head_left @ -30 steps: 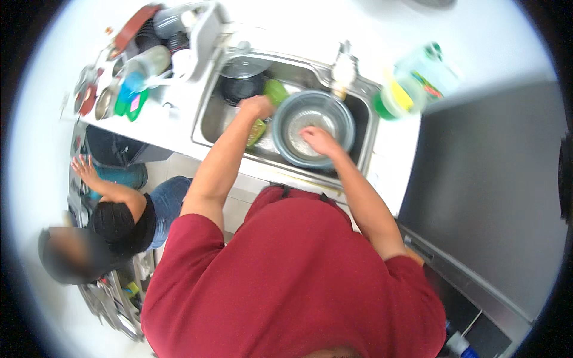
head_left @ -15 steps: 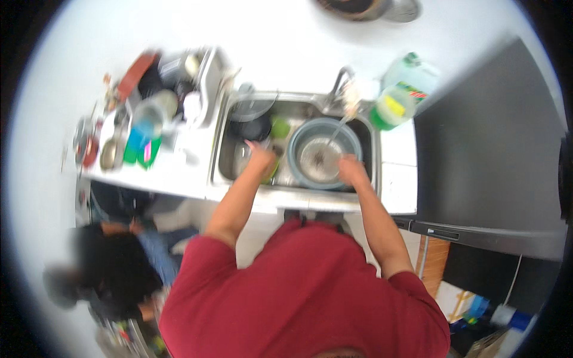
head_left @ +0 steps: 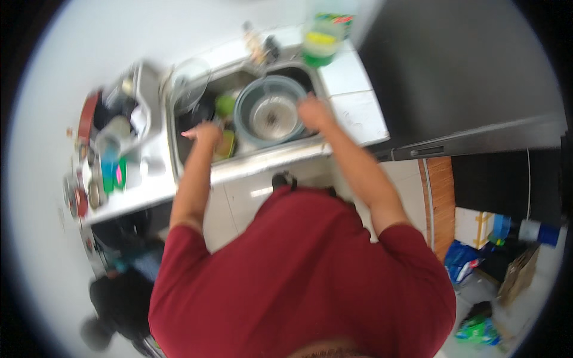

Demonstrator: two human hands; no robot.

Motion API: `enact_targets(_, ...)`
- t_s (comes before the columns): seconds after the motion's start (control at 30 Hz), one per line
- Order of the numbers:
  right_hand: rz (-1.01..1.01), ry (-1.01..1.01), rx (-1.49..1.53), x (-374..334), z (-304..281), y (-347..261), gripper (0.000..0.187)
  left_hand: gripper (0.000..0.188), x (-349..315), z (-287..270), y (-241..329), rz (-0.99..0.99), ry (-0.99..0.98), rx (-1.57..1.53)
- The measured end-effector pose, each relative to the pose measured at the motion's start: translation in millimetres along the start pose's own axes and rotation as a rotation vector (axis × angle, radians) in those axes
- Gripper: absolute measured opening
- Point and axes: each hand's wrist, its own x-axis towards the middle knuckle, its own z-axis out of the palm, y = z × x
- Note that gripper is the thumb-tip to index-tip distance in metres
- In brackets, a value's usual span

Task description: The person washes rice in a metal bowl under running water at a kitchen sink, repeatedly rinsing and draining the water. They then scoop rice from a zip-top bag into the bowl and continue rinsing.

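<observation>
Here we are over the sink (head_left: 262, 154), and the grey basin (head_left: 246, 107) sits upright in its right part: take its middle as the clock's centre. At 3 o'clock the right hand (head_left: 314, 113) is right on the rim, fingers curled in; blur hides whether they truly grip it, so I can't tell. Across at between 8 and 9, the left hand (head_left: 206, 133) hangs over the sink, one digit poking out toward 9. How far it's open, and whether it has hold of anything, I can't tell.

Just beside it, a green dish (head_left: 226, 145) lies at 8 o'clock. Another green thing (head_left: 225, 105) is at 9, the black pot (head_left: 205, 109) farther out that way, and a clear lid (head_left: 191, 83) toward 10. The tap (head_left: 271, 51) stands at 12, the jug (head_left: 321, 39) at 1, its bottom showing green. Dish rack (head_left: 150, 98) at 9, well apart; dark fridge (head_left: 447, 77) near 3. And down at 7, another person (head_left: 122, 301) in a dark top!
</observation>
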Motion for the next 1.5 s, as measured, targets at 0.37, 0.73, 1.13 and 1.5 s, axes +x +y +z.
enact_targets(0.37, 0.294, 0.501, 0.130, -396, -206, 238, 0.036, 0.046, 117, 330, 195, 0.278, -0.582, 0.076)
enact_targets(0.73, 0.644, 1.029, 0.684, -681, -212, 464, 0.034, 0.063, 220, 540, 353, -0.149, -0.707, 0.476)
enact_targets(1.13, 0.562, 1.367, 0.838, -778, -432, 427, 0.020, 0.021, 419, 757, 657, 0.250, -1.027, 0.808)
enact_targets(1.5, 0.096, 1.429, 0.655, -826, -853, 188, 0.017, 0.042, 599, 789, 1014, 0.362, -0.422, 0.492)
